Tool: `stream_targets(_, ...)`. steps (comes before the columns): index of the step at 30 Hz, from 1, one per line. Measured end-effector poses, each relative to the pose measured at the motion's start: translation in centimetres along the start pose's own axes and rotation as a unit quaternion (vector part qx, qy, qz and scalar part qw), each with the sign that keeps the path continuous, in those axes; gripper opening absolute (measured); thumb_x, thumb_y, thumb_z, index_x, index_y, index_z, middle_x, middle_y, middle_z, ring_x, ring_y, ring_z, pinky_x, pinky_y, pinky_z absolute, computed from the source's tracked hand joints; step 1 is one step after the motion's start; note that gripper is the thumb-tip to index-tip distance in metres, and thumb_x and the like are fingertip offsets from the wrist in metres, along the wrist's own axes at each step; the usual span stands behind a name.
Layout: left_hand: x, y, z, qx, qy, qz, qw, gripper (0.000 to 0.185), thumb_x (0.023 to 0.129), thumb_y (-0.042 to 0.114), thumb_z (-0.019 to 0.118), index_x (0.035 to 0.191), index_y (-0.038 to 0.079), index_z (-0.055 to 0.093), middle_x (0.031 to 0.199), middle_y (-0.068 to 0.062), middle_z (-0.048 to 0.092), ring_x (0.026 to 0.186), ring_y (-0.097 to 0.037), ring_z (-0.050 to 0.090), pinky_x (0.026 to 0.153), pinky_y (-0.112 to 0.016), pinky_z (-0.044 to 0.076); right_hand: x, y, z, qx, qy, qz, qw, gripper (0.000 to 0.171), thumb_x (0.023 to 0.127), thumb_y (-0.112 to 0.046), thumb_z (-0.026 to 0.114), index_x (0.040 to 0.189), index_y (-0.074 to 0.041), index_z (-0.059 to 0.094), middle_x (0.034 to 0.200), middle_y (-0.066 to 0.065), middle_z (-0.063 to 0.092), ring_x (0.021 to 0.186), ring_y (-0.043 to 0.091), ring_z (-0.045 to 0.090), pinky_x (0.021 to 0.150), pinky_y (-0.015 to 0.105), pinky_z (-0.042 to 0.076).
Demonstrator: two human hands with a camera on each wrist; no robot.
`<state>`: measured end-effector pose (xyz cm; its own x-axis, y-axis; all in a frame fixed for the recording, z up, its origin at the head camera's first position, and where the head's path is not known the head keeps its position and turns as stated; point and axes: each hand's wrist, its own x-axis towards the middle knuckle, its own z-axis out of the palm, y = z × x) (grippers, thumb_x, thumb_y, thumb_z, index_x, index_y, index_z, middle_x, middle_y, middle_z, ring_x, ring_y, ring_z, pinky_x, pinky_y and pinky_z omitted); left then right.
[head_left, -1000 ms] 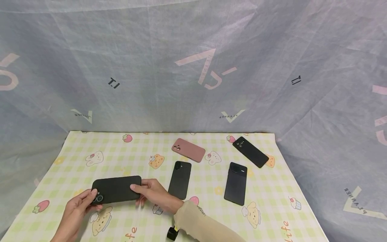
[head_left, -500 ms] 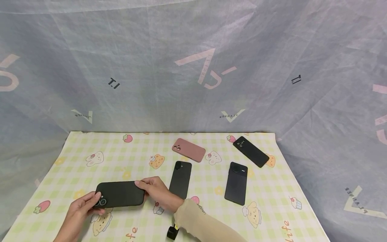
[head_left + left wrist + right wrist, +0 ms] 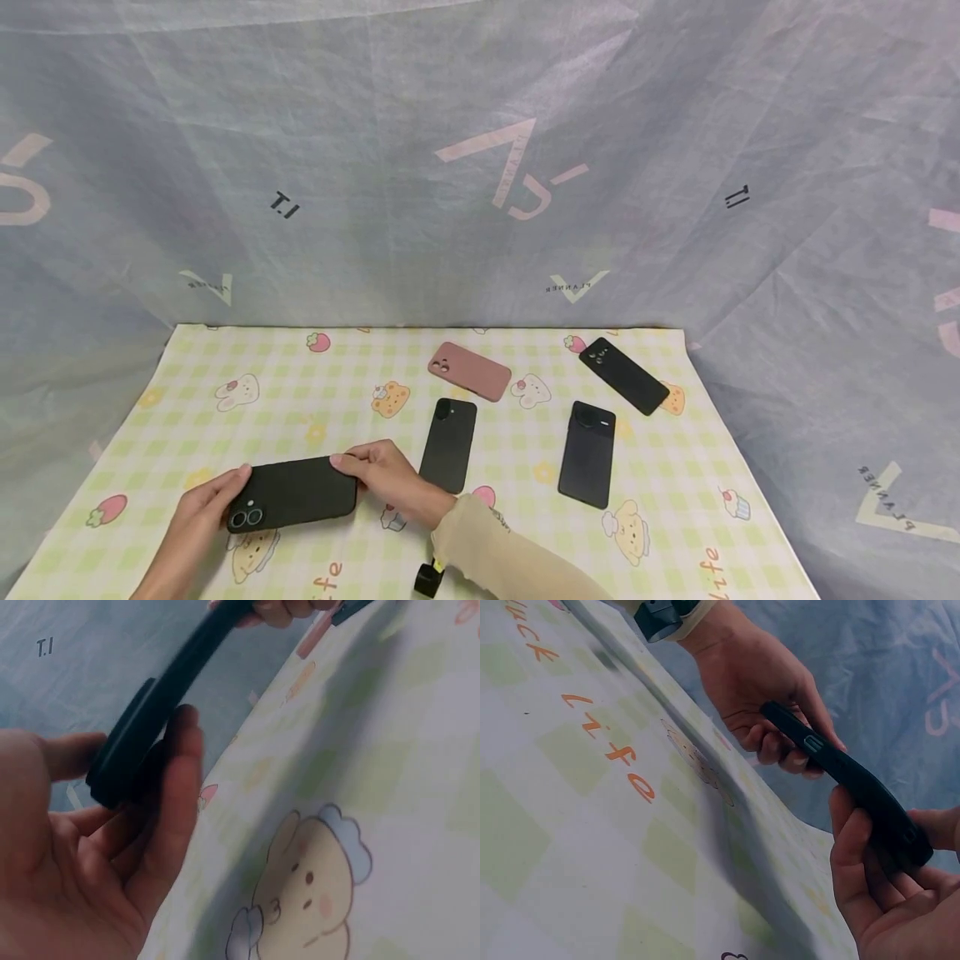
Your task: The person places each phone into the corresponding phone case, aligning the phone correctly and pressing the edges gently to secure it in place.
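Both hands, left hand (image 3: 201,510) and right hand (image 3: 382,477), pinch the matte black rectangular phone (image 3: 292,504) by its ends above the bench (image 3: 675,533); a loosened fingertip grip could probably drop it.

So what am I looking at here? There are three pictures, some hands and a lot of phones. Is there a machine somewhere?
No machine: a person works with two bare hands and wears three cameras. The wide picture comes from a camera on the head, looking down at a table with a checked cartoon cloth. The two close pictures come from cameras on each wrist, so the same things look large and tilted there.

The left hand and the right hand each grip one end of a black phone, camera lenses facing up. The wrist views show it held just above the cloth.

Lying on the cloth are a pink phone and three more dark phones: and. Grey fabric hangs behind.
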<state>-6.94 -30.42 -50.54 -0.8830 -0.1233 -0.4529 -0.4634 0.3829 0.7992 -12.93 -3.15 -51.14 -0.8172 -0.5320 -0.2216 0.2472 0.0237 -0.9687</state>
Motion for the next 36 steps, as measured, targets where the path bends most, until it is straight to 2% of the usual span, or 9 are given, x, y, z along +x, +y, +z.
stream_targets(2, 0.0, -0.1, 0.0, 0.011, 0.014, 0.01, 0.9998, 0.084, 0.113, 0.061, 0.039, 0.163, -0.006, 0.037, 0.166, -0.023, 0.042, 0.148, -0.024, 0.045, 0.098, -0.017, 0.05, -0.1, 0.0, 0.0, -0.003, -0.002, 0.002, 1.0, 0.031, 0.107, -0.026, 0.068, 0.113, 0.001, 0.082, 0.092, 0.001, 0.079, 0.078, 0.004, 0.066, 0.071, 0.023, 0.052)
stream_targets(5, -0.1, -0.3, 0.1, 0.0, 0.037, 0.032, 0.9988, 0.077, 0.112, 0.057, 0.048, 0.157, -0.006, 0.048, 0.145, -0.005, 0.067, 0.127, 0.006, 0.053, 0.095, -0.01, 0.046, -0.2, 0.0, 0.0, -0.004, -0.005, 0.004, 1.0, 0.031, 0.107, -0.027, 0.068, 0.114, 0.0, 0.082, 0.093, 0.001, 0.079, 0.08, 0.005, 0.067, 0.073, 0.024, 0.054)
stream_targets(8, 0.0, -0.4, 0.2, -0.02, 0.044, 0.045, 0.9978, 0.074, 0.111, 0.055, 0.052, 0.152, -0.007, 0.054, 0.12, 0.019, 0.073, 0.103, 0.025, 0.047, 0.085, -0.005, 0.042, -0.3, 0.2, 0.0, -0.004, -0.004, 0.002, 1.0, 0.031, 0.107, -0.027, 0.068, 0.114, 0.0, 0.082, 0.093, 0.002, 0.08, 0.079, 0.005, 0.068, 0.073, 0.023, 0.055)
stream_targets(13, -0.1, -0.5, 0.3, -0.025, 0.045, 0.044, 0.9977, 0.073, 0.111, 0.055, 0.053, 0.15, -0.007, 0.057, 0.109, 0.029, 0.07, 0.104, 0.022, 0.051, 0.085, -0.006, 0.042, -0.2, 0.2, 0.0, 0.004, -0.007, -0.004, 1.0, 0.03, 0.108, -0.026, 0.068, 0.114, 0.0, 0.082, 0.093, 0.002, 0.08, 0.078, 0.005, 0.068, 0.072, 0.021, 0.055)
stream_targets(17, 0.0, -0.2, 0.4, -0.02, 0.037, 0.015, 0.999, 0.08, 0.11, 0.061, 0.05, 0.158, -0.003, 0.049, 0.146, 0.0, 0.067, 0.139, -0.007, 0.052, 0.109, -0.02, 0.047, -0.3, 0.2, 0.0, 0.016, -0.009, -0.005, 1.0, 0.029, 0.108, -0.024, 0.067, 0.115, 0.0, 0.082, 0.094, 0.001, 0.08, 0.075, 0.005, 0.067, 0.071, 0.02, 0.054)
stream_targets(21, 0.0, -0.3, 0.5, -0.058, 0.022, 0.0, 0.9981, 0.087, 0.11, 0.062, 0.046, 0.165, -0.005, 0.034, 0.169, -0.025, 0.035, 0.133, -0.009, 0.059, 0.107, -0.029, 0.055, -0.3, 0.3, 0.0, 0.027, -0.008, -0.009, 1.0, 0.031, 0.109, -0.024, 0.065, 0.12, 0.0, 0.08, 0.102, 0.004, 0.081, 0.08, 0.003, 0.071, 0.076, 0.02, 0.058)
stream_targets(25, -0.5, -1.0, 0.6, -0.134, 0.015, 0.009, 0.9908, 0.079, 0.114, 0.05, 0.049, 0.165, -0.007, 0.03, 0.138, -0.008, 0.065, 0.097, -0.003, 0.074, 0.088, -0.024, 0.062, -0.3, 0.6, 0.0, 0.04, 0.009, -0.008, 0.999, 0.031, 0.11, -0.025, 0.065, 0.122, 0.0, 0.079, 0.105, 0.008, 0.081, 0.08, 0.004, 0.072, 0.08, 0.022, 0.059)
stream_targets(29, -1.0, -1.2, 1.0, -0.185, 0.012, -0.016, 0.9825, 0.073, 0.112, 0.044, 0.058, 0.163, -0.003, 0.036, 0.103, 0.009, 0.077, 0.094, -0.015, 0.08, 0.088, -0.025, 0.062, -0.3, 0.7, 0.0, 0.044, 0.022, -0.003, 0.999, 0.031, 0.109, -0.026, 0.066, 0.121, -0.001, 0.08, 0.102, 0.01, 0.082, 0.075, 0.004, 0.071, 0.081, 0.021, 0.059)
stream_targets(36, -0.9, -1.2, 1.5, -0.201, 0.03, -0.025, 0.9787, 0.077, 0.11, 0.042, 0.062, 0.161, -0.007, 0.033, 0.101, 0.005, 0.076, 0.093, -0.013, 0.079, 0.088, -0.024, 0.062, -0.2, 1.0, 0.1, 0.055, 0.01, 0.006, 0.998, 0.026, 0.108, -0.024, 0.067, 0.118, -0.005, 0.081, 0.099, 0.011, 0.082, 0.071, 0.006, 0.072, 0.086, 0.024, 0.061)
